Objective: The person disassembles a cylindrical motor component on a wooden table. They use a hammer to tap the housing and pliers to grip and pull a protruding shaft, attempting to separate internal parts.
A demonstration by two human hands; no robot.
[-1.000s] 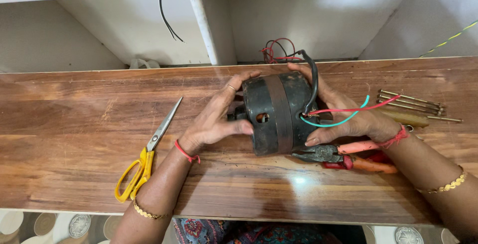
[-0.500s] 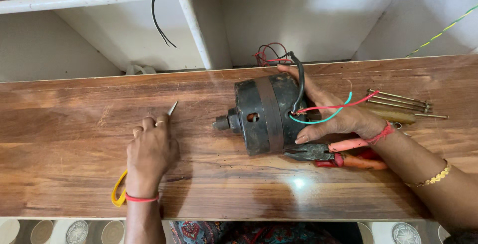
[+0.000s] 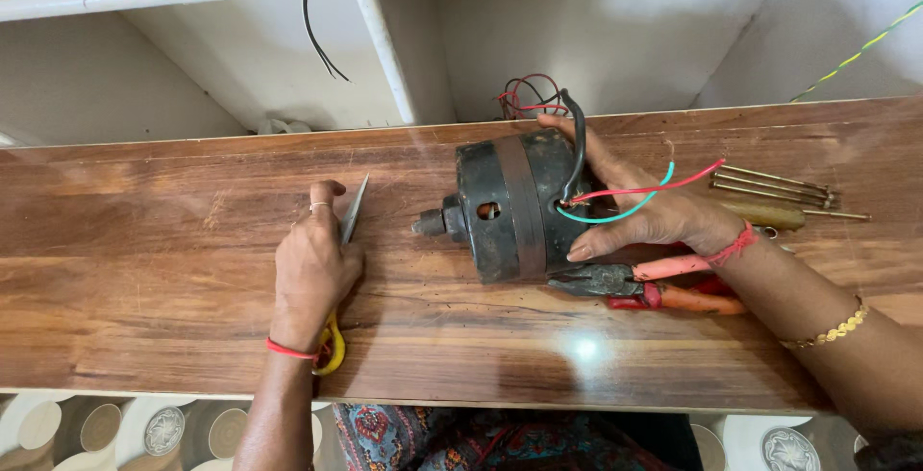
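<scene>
A dark round electric motor (image 3: 505, 207) lies on its side on the wooden table (image 3: 173, 202), its shaft pointing left. My right hand (image 3: 654, 211) grips its right end, fingers spread over the casing. Red and teal wires (image 3: 635, 200) and a black cable (image 3: 575, 144) come out of the motor across that hand. My left hand (image 3: 312, 269) rests well left of the motor, curled over yellow-handled scissors (image 3: 353, 211); only the blade tips and a bit of the handle show.
Pliers with red-orange handles (image 3: 673, 284) lie under my right wrist. Several thin metal rods and a brass tool (image 3: 779, 192) lie at the right. White shelf compartments with an upright divider (image 3: 380, 38) stand behind the table; a black wire (image 3: 317, 19) hangs there.
My left hand left the motor, moved left and down, and settled over the scissors. The right hand kept hold of the motor, which stayed roughly in place.
</scene>
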